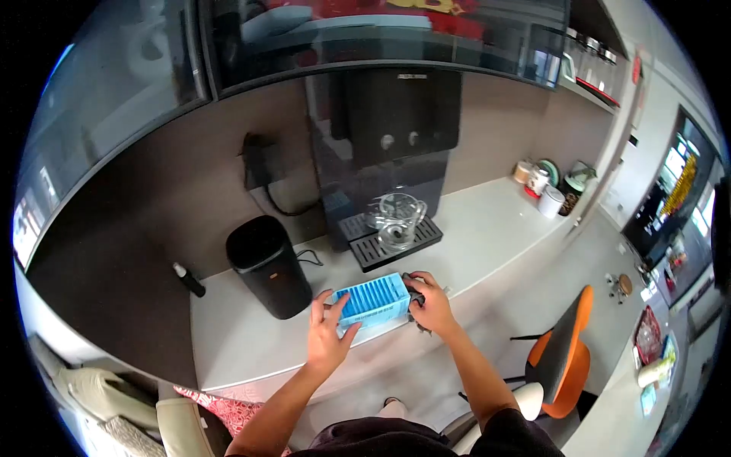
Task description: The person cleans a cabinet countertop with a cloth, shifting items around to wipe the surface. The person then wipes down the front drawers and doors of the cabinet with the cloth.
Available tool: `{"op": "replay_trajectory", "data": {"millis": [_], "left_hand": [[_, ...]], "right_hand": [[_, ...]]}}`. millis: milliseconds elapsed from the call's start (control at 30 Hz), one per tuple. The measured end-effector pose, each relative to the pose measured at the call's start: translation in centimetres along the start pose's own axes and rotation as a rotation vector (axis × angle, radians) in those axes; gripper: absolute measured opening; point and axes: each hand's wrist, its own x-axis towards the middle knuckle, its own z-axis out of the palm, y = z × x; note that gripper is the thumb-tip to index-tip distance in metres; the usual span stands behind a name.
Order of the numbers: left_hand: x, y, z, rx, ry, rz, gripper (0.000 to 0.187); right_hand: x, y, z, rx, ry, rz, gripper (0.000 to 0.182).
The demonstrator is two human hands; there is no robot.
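Note:
A light-blue box [373,298] with a row of narrow slats or packets across its top sits at the front of the pale counter. My left hand [329,335] grips its left end, the thumb at the near side and the fingers over the top. At the box's right end, my right hand [432,303] is closed around a dark crumpled thing [415,293], perhaps a cloth. Part of that dark thing hangs below the fingers, and the rest is hidden. A clear glass pitcher [398,221] stands behind the box on the drip tray [381,251] of a dark water dispenser [388,129].
A black cylindrical speaker-like device [270,266] stands left of the box. Farther left is a small dark bottle [189,280]. Jars and cups [550,202] are at the counter's right end. Glass-fronted cabinets [381,38] overhang the counter. An orange-and-grey chair [563,358] stands at the right.

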Motion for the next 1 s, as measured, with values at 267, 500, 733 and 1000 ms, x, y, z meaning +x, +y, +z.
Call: {"op": "replay_trajectory", "data": {"millis": [267, 500, 733, 1000], "left_hand": [[5.8, 1.7, 7.8, 0.040, 0.008, 0.098, 0.065], [7.9, 7.3, 11.1, 0.211, -0.072, 0.537, 0.053], [11.5, 10.2, 15.7, 0.077, -0.254, 0.561, 0.045], [13.8, 10.6, 18.6, -0.089, -0.387, 0.623, 0.047]], "right_hand": [[0.9, 6.6, -5.9, -0.115, 0.199, 0.027, 0.053], [4.4, 13.6, -8.9, -0.560, 0.028, -0.087, 0.053], [7.6, 20.4, -13.0, -0.718, -0.094, -0.107, 0.042], [4.5, 16.1, -9.5, -0.315, -0.289, -0.301, 0.047]]}}
